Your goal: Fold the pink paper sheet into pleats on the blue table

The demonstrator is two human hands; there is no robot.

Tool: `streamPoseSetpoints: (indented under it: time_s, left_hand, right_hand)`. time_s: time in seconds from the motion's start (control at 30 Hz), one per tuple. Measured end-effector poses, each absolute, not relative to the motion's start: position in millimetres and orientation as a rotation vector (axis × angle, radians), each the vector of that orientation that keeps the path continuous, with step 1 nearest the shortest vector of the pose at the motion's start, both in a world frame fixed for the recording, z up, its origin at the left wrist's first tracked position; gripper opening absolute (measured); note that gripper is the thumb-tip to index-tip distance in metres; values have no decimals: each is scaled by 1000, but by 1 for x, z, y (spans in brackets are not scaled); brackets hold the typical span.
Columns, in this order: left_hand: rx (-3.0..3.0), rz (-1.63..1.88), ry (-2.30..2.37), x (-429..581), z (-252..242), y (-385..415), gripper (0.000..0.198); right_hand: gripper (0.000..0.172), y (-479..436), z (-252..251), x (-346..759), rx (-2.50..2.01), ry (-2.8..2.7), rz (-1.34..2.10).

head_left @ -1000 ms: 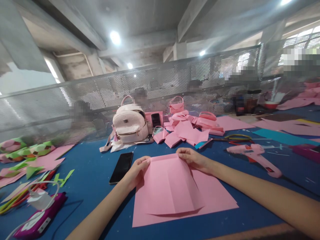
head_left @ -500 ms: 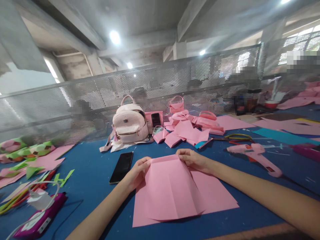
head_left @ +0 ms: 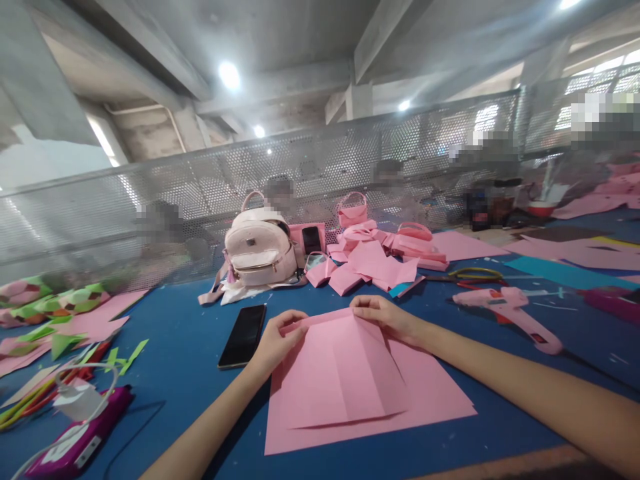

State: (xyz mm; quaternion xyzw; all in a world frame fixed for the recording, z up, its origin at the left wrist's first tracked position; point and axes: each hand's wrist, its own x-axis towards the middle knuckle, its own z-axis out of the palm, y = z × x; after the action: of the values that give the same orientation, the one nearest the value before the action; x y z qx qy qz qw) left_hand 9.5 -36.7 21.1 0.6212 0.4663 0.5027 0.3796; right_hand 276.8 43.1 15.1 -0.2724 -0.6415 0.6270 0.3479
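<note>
A creased sheet of pink paper [head_left: 345,373] is held by its far edge between both my hands, over more pink paper [head_left: 430,387] lying flat on the blue table. At the far left corner, my left hand [head_left: 281,340] pinches the sheet between thumb and fingers. My right hand [head_left: 383,319] grips the far right part of the same edge, its fingers closed. Vertical fold lines run down the sheet, and its near edge bows a little above the paper beneath. A black phone [head_left: 243,335] lies just left of my left hand.
Beyond my hands stand a cream backpack [head_left: 260,247] and a heap of pink paper pieces and small bags [head_left: 375,263]. A pink glue gun [head_left: 515,310] and scissors [head_left: 475,274] lie right. At left is a purple power strip [head_left: 83,433] with a white charger [head_left: 83,403]. A perforated metal screen [head_left: 320,160] closes the back.
My left hand has shifted slightly along the far edge, with its thumb further over the sheet. The sheet's near edge has drawn back toward the far side. My right hand is nearly unmoved.
</note>
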Motion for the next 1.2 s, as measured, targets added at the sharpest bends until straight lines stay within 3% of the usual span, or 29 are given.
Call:
streamPoseSetpoints:
  time_s: [0.27, 0.53, 0.67, 0.93, 1.2]
  left_hand:
    - [1832, 1185, 1331, 10, 14, -33, 17]
    - [2053, 911, 1205, 38, 42, -66, 47]
    - [2192, 774, 1067, 64, 56, -90, 46]
    - [3122, 378, 1074, 92, 35, -93, 26]
    - [3018, 434, 1370, 77, 27, -91, 28]
  right_hand:
    - [27, 40, 23, 276, -874, -1979, 1207]
    - [18, 51, 40, 286, -1045, -2162, 728]
    - [27, 53, 54, 281, -1027, -2288, 589]
    - [5, 35, 59, 250, -885, -2620, 367]
    - [4, 30, 47, 248, -892, -2700, 281]
